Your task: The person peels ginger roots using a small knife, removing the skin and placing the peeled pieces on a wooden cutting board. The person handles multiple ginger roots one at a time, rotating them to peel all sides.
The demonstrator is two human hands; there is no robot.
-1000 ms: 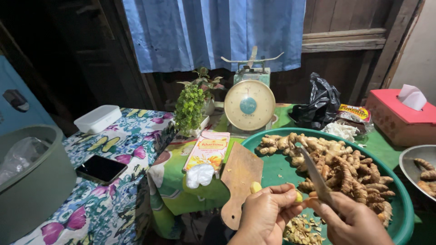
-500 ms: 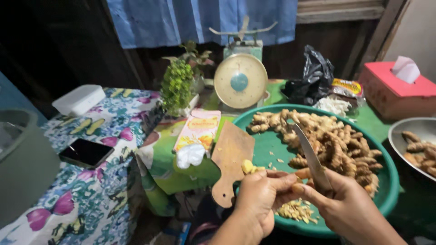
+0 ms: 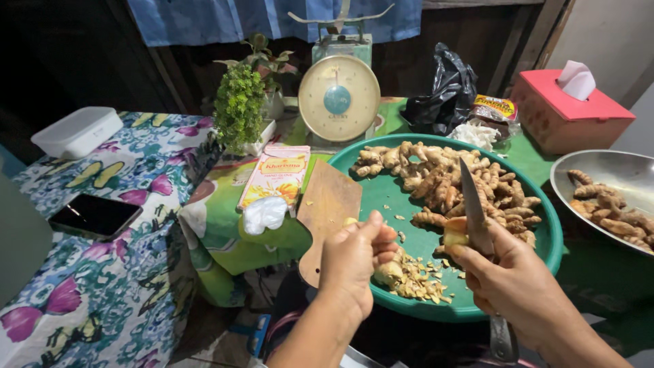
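Hands now apart — one knife

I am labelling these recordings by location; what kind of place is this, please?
Probably a home kitchen corner or small food stall: a dial scale, a green basin of ginger-like roots, and a patterned tablecloth.

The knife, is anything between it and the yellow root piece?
No. The knife in the right hand already touches the yellow root piece, held by that hand's thumb. The left hand holds another piece apart, over the green basin.
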